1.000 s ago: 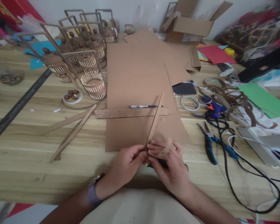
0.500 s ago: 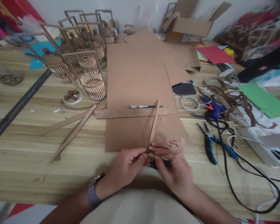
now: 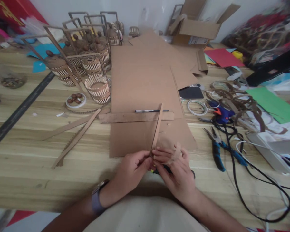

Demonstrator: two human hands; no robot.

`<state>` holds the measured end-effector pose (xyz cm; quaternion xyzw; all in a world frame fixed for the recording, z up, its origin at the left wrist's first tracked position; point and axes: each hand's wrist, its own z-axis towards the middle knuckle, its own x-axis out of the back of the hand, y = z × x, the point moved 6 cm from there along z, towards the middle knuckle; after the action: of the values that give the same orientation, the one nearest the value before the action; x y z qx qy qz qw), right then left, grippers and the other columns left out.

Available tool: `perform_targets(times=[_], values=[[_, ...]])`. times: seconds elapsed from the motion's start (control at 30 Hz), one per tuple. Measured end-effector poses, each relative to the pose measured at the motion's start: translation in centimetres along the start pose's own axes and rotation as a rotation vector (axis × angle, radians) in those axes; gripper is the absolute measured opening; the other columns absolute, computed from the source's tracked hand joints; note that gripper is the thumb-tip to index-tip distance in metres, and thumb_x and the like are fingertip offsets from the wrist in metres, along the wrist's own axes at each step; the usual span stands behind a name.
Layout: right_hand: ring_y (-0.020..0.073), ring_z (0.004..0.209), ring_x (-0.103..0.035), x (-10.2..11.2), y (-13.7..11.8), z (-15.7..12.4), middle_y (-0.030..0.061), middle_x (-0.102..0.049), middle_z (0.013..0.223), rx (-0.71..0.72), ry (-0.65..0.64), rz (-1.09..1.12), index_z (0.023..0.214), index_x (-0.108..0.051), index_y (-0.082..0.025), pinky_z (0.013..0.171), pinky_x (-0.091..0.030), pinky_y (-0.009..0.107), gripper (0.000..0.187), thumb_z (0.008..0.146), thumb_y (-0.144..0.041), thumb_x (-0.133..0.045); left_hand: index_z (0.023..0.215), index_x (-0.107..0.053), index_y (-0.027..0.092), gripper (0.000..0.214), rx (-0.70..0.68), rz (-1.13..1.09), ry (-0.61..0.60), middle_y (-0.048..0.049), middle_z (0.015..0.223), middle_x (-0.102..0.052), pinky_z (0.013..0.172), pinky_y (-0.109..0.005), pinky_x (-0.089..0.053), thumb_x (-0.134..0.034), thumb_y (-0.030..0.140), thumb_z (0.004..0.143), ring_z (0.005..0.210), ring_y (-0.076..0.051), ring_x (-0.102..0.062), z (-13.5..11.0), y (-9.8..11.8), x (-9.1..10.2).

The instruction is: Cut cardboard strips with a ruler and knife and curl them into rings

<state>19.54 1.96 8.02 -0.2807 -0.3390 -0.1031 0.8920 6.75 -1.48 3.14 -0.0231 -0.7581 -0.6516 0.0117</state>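
Both hands meet at the near end of a long thin cardboard strip [image 3: 157, 128] that slants up and away over a brown cardboard sheet [image 3: 142, 83]. My left hand [image 3: 132, 170] pinches the strip's lower end with thumb and fingers. My right hand [image 3: 177, 172] is closed on the same end, with a bit of cardboard over its fingers. Under the right hand lies a dark tool [image 3: 168, 169], mostly hidden. A flat cardboard ruler-like strip [image 3: 135, 117] and a pen [image 3: 151, 111] lie across the sheet beyond the hands.
Cardboard lanterns [image 3: 87, 61] stand at the back left, a small dish of beads [image 3: 75, 100] near them. Loose cardboard strips [image 3: 74, 137] lie left. Blue pliers [image 3: 217, 146], a glue gun [image 3: 222, 112], tape rings [image 3: 197, 107], black cables [image 3: 256, 193] and coloured paper crowd the right. An open box [image 3: 198, 27] stands at the back.
The strip's far end swung left, from leaning right to nearly upright. My right hand's fingers shifted along the near end; the left hand kept its pinch.
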Motion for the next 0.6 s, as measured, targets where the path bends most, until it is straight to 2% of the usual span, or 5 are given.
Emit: perform_targets(times=[0.3,0.43,0.6], values=[[0.0162,0.084,-0.074,0.48,0.47,-0.14,-0.0023,-0.077,0.086,-0.054,0.025,0.038,0.095,-0.058,-0.025,0.097,-0.039,0.037,0.009,0.093,-0.017,-0.056,0.085,-0.069,0.014,0.028,-0.016,0.050,-0.033,-0.0023,0.075,-0.072,0.066,-0.020,-0.048,-0.048,0.027,0.096,0.071,-0.014,-0.067,-0.21,0.56,-0.19],[0.0161,0.085,-0.074,0.47,0.62,-0.24,-0.0027,-0.077,0.087,-0.074,0.031,0.054,0.095,-0.058,-0.026,0.097,-0.039,0.037,0.011,0.092,-0.015,-0.055,0.090,-0.070,0.015,0.027,-0.010,0.024,-0.019,-0.0021,0.077,-0.072,0.067,-0.020,-0.049,-0.049,0.030,0.097,0.072,-0.014,-0.068,-0.13,0.32,-0.11],[0.0172,0.090,-0.073,0.13,0.08,-0.19,-0.0013,-0.078,0.090,-0.011,0.000,0.055,0.096,-0.057,-0.025,0.100,-0.037,0.038,0.009,0.092,-0.017,-0.058,0.100,-0.071,0.017,0.026,-0.009,0.004,-0.007,-0.0023,0.085,-0.074,0.072,-0.022,-0.050,-0.051,0.033,0.097,0.079,-0.015,-0.068,-0.03,0.01,-0.03]])
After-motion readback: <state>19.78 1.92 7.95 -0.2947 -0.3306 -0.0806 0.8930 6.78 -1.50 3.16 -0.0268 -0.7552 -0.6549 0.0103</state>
